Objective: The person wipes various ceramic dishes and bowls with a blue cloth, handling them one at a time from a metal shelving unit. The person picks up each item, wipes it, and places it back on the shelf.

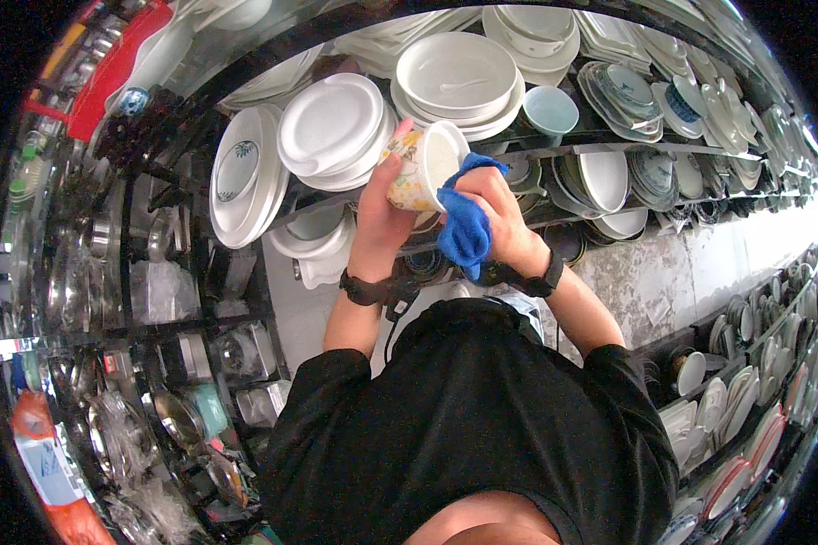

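My left hand (384,204) grips a white bowl (416,167) with a yellow and orange pattern on its outside, tilted so its mouth faces right. Bunched in my right hand (494,204) is a blue cloth (465,228), pressed at the bowl's rim. Just beyond the bowl, a stack of large white round dishes (457,71) stands on the shelf, with a white spoon (465,86) in the top one. White oval plates (330,126) are piled to the left of it. A pale blue bowl (551,109) sits to the right.
Shelves of plates and bowls (620,99) run along the front to the right. A lower shelf (593,180) holds more dishes. Metal racks (170,320) with pans and plastic-wrapped goods stand at left. More crockery (729,395) lines the right side. The floor (634,286) is stained.
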Action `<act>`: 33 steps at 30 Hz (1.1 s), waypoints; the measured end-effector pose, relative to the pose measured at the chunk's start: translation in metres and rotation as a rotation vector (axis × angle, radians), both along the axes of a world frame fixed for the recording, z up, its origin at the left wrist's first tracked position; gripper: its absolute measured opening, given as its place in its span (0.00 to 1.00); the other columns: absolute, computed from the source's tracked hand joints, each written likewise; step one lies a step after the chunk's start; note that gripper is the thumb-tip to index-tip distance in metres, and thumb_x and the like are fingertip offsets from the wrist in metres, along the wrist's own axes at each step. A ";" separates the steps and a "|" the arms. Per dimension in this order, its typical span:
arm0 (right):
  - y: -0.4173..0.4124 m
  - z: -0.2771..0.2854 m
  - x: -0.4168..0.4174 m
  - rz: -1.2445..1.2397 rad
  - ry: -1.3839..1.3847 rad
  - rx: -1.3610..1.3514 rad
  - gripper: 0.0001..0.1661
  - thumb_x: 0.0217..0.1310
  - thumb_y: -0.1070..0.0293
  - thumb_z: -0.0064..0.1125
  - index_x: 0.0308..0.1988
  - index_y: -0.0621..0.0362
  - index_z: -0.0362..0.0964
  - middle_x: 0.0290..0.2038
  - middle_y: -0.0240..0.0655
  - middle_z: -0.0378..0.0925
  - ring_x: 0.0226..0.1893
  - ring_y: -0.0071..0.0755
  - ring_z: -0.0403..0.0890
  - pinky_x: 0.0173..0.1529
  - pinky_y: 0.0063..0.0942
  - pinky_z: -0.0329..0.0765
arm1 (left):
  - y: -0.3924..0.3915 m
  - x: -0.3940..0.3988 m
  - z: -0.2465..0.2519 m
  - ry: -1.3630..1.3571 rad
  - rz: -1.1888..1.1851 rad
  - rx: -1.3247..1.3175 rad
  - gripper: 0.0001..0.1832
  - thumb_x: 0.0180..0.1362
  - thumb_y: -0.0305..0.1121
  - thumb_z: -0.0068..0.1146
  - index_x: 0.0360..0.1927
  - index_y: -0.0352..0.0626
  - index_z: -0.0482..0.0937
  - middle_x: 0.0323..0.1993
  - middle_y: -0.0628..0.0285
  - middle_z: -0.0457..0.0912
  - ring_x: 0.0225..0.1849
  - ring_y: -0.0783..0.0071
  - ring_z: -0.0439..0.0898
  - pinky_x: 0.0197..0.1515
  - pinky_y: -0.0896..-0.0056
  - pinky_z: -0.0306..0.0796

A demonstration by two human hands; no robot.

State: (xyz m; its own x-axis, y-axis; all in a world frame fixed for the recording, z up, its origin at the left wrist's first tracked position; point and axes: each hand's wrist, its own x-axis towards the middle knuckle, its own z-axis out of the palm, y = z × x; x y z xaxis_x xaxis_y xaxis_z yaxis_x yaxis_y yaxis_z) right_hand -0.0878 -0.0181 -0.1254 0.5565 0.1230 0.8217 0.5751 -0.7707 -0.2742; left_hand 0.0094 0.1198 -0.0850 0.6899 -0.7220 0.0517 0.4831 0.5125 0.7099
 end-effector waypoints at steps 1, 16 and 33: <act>-0.003 -0.001 0.000 0.010 0.000 -0.017 0.25 0.35 0.71 0.61 0.41 0.63 0.70 0.39 0.40 0.71 0.41 0.45 0.74 0.43 0.37 0.76 | -0.001 -0.001 0.001 -0.062 0.019 0.009 0.32 0.63 0.46 0.43 0.65 0.35 0.58 0.55 0.55 0.73 0.56 0.64 0.72 0.59 0.63 0.64; -0.037 0.018 0.002 0.104 0.179 -0.135 0.25 0.50 0.68 0.56 0.50 0.61 0.65 0.61 0.43 0.63 0.58 0.50 0.68 0.60 0.39 0.70 | -0.002 0.022 -0.011 0.373 -0.251 0.067 0.23 0.62 0.48 0.46 0.51 0.40 0.75 0.47 0.58 0.80 0.48 0.64 0.79 0.53 0.62 0.71; -0.020 0.011 -0.012 0.029 0.172 0.289 0.22 0.42 0.76 0.64 0.43 0.59 0.73 0.41 0.40 0.75 0.41 0.42 0.77 0.47 0.33 0.74 | -0.010 0.017 -0.030 0.044 0.029 0.185 0.27 0.64 0.51 0.44 0.56 0.40 0.70 0.53 0.54 0.76 0.53 0.62 0.75 0.57 0.59 0.68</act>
State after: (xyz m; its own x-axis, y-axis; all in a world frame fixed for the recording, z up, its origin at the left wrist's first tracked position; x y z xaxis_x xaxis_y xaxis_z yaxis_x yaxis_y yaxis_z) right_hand -0.0997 -0.0385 -0.1143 0.6899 -0.0838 0.7191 0.5218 -0.6310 -0.5741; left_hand 0.0259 0.1096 -0.1154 0.7094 -0.6961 -0.1108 0.5026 0.3894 0.7719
